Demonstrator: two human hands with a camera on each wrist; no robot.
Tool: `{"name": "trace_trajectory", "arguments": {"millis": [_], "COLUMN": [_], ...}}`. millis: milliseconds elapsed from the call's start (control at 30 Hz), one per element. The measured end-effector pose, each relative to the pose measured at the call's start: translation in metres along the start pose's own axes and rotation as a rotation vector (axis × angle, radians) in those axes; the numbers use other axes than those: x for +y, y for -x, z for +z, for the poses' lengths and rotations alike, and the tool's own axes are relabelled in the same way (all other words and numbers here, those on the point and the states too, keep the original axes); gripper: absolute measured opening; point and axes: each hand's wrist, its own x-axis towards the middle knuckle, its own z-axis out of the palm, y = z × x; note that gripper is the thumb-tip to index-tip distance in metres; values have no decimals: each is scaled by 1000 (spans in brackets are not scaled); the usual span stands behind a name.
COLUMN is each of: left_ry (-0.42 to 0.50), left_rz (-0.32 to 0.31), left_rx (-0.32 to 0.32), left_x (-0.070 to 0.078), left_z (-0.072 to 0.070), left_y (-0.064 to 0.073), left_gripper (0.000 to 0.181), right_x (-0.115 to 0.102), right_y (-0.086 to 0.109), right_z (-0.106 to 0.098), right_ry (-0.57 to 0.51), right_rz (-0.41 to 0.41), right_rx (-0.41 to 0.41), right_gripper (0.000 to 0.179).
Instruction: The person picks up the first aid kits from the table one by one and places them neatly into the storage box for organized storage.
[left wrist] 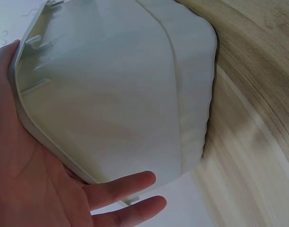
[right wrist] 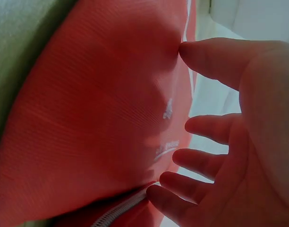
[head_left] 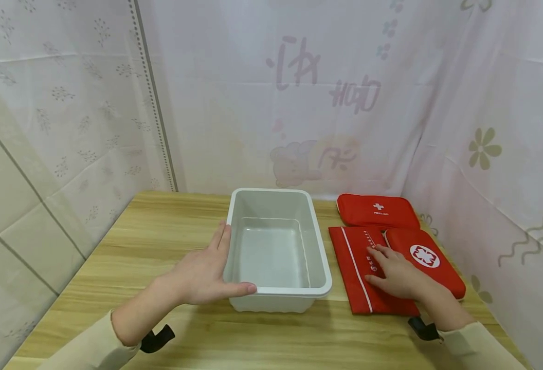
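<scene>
Table (head_left: 253, 344) is finished in streaked wood grain. Against the near-left rim of a deep, smooth plastic box (head_left: 281, 291), the left hand (head_left: 209, 272) is laid, fingers straight, thumb spread, nothing gripped. Right of the box, across a strip of table, a flat red pouch (head_left: 356, 264) is touched by the right hand (head_left: 394, 275), its fingers loosely spread, nothing held. Rightward, a rounded red case (head_left: 442, 270) is set; beyond, a first-aid pouch (head_left: 377, 213).

wood-grain table (head_left: 160, 231); pale curtains (head_left: 216, 103) behind and beside; olive flower motif (head_left: 484, 149) at right
</scene>
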Motion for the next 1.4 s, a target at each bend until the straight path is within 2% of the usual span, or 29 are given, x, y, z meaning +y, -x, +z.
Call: {"name": "trace_trajectory", "arguments": {"millis": [200, 400, 833, 1400], "left_ry": [-2, -1, 7, 28], "left_rz": [0, 7, 6, 6], "left_rx": [6, 13, -2, -7], "left_x": [0, -1, -1, -3], "left_z": [0, 0, 1, 1], "left_y": [0, 0, 1, 0], "left_gripper": [148, 147, 147, 145], "right_x": [-2, -4, -18, -45], "right_y": [-3, -4, -3, -1], "right_z": [4, 7, 9, 14], "right_ry": [-9, -26, -32, 37], "right_rz": [29, 22, 23, -49], "right_rx": [-45, -69, -113, -83], "right_gripper": [85, 83, 87, 80]}}
